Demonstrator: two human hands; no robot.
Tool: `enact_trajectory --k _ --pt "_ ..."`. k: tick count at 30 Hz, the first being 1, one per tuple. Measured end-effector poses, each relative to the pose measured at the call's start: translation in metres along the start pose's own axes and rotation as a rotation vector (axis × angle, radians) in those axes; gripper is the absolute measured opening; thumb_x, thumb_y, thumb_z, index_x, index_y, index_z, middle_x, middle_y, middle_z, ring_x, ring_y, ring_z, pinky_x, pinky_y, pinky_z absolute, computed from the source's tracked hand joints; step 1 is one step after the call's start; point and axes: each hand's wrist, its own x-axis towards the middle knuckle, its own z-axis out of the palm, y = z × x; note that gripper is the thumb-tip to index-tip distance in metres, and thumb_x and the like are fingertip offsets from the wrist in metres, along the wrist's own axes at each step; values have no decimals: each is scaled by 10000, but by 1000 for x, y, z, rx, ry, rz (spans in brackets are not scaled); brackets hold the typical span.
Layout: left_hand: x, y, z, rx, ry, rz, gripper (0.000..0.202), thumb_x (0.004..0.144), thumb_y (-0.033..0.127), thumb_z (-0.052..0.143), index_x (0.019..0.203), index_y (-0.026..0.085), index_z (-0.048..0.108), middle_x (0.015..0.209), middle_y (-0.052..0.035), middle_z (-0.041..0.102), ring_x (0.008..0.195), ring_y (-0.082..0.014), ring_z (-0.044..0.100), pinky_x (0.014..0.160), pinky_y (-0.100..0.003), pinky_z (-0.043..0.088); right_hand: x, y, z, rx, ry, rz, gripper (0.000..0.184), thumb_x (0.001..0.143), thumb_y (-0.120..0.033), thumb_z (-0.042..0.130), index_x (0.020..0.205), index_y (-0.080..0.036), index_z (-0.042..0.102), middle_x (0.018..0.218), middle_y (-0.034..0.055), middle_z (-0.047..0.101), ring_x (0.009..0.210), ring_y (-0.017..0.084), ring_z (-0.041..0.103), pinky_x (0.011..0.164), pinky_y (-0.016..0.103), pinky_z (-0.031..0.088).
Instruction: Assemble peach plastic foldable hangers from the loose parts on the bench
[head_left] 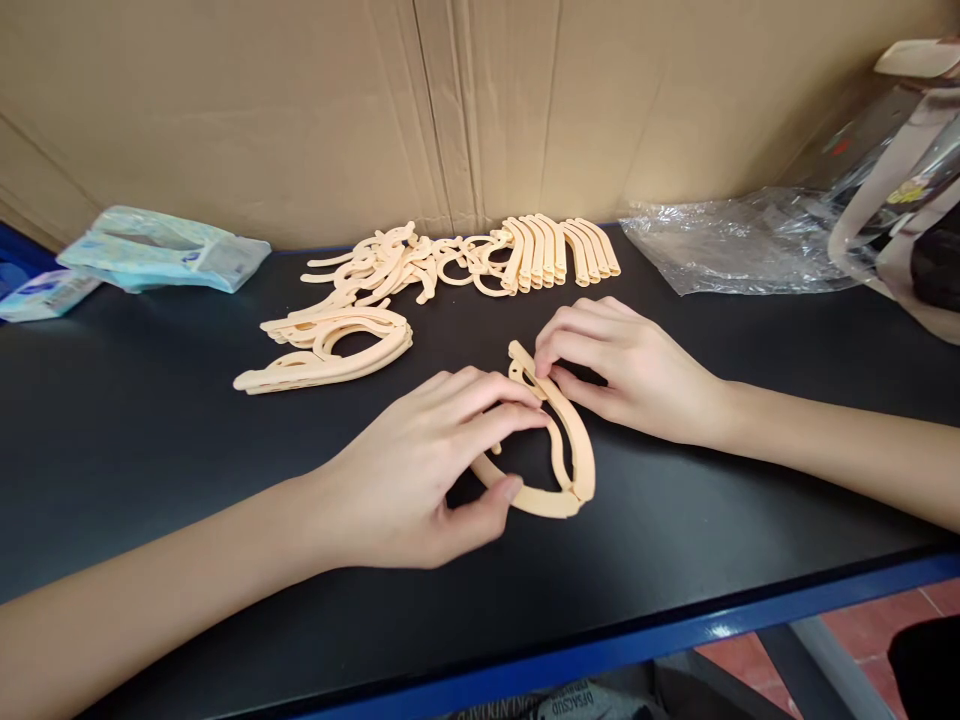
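A cream plastic folding hanger (pixel 583 450) lies in front of me with its arms folded into a loop. My left hand (pixel 442 460) reaches over its left side, thumb on the lower curve and fingertips bent over towards the inner piece; part of the hanger is hidden under this hand. My right hand (pixel 637 365) pinches the upper end of the right arm between thumb and fingers. To the left of the hanger, a stack of folded hangers (pixel 337 345) lies flat, close to the fingers of my left hand.
At the back lie a pile of loose hooked parts (pixel 390 262) and a row of curved hanger arms (pixel 536 252). Tissue packs (pixel 161 245) are at the left. Clear plastic wrap (pixel 727 240) and a bag with straps (pixel 900 200) stand at the right. A cardboard wall (pixel 262 110) closes the back.
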Motion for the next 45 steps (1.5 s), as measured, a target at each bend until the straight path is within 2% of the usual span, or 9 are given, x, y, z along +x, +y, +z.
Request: enact_trajectory --k 5,10,15,20,24,31,37,41,45 --pt "0 5 -5 -37 -80 28 456 859 217 632 1313 207 585 1345 -73 636 1080 -201 605 926 -335 481 1 0 0 41 21 55 77 953 -134 566 915 -178 617 825 -3 678 763 147 561 737 306 398" --pt "1 2 0 71 -33 33 323 991 355 595 1263 181 604 1275 -89 666 1053 -210 616 892 -342 462 1 -2 -2 73 41 45 109 996 -235 552 917 -191 614 812 9 688 755 152 599 773 316 435" --pt "0 -1 4 173 60 3 374 993 442 607 1244 166 586 1209 -70 674 984 -209 597 848 -347 436 1 -3 -4 93 100 9 180 1030 -297 534 926 -177 619 806 7 694 754 137 618 818 308 451" --pt "-1 -1 4 207 102 -2 489 965 520 632 1302 179 536 1278 -87 629 1160 -243 566 950 -352 421 1 -4 -6 158 44 -35 220 1057 -323 484 960 -182 621 839 22 706 754 138 610 803 299 460" --pt "-1 -2 6 182 96 -10 573 943 571 642 1337 178 505 1303 -93 610 1172 -239 570 983 -340 420 0 -5 -6 221 3 -48 258 1070 -349 454 1006 -165 622 891 48 712 780 141 621 758 278 472" --pt "-3 -4 6 140 47 -48 758 881 628 691 1437 177 442 1428 -108 573 1284 -263 544 1104 -378 403 2 -6 -7 278 88 112 235 1060 -323 477 959 -168 622 869 27 704 797 124 637 764 248 486" --pt "-1 -3 8 163 23 -37 694 908 627 656 1400 170 477 1316 -96 629 1192 -246 580 1024 -358 444 4 -2 -6 485 80 283 177 1004 -344 583 940 -181 608 836 -9 715 760 111 671 729 232 502" --pt "2 -2 -11 346 70 9 690 923 637 615 1389 145 484 1263 -92 644 1121 -247 600 971 -360 453 4 1 -5 615 128 397 218 1006 -382 569 917 -189 616 811 -11 718 787 124 666 753 255 494" --pt "0 -13 -54 510 144 -72 698 944 736 460 1345 170 538 1255 -49 639 1134 -235 593 991 -334 442 6 4 -5 688 163 472 266 1013 -374 550 837 -190 625 801 -1 707 780 128 641 745 267 475"
